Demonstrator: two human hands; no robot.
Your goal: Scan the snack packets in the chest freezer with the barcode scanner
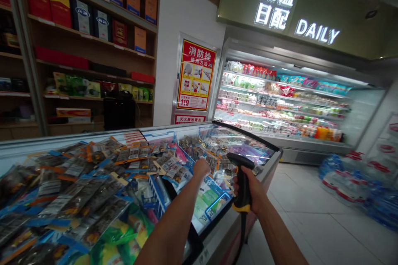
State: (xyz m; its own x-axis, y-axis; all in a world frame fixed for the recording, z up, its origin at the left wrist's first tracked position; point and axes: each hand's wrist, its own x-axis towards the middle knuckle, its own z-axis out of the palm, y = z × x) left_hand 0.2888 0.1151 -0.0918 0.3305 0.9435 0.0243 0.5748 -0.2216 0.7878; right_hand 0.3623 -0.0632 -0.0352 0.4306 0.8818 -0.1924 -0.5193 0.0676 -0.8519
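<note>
In my right hand (248, 186) is a black and yellow barcode scanner (244, 192), held upright by its handle, its cord hanging down. My left hand (201, 167) reaches over the chest freezer (267, 172), beside a blue wire basket (155, 196). It looks closed, with the fingers curled down and hidden; what they hold, if anything, does not show. Around it lie clear snack packets (174, 169) with printed labels. A larger heap of packets (81, 190) with blue and orange edges spreads to the left. Green and yellow bags (121, 236) lie at the near side.
Shelves (93, 37) with boxes and bags stand at the left back. A red notice (196, 74) hangs on the wall. A lit open-front refrigerator (280, 103) holds rows of packaged goods. Bottled-water packs (348, 182) sit on the tiled floor (301, 215) at right.
</note>
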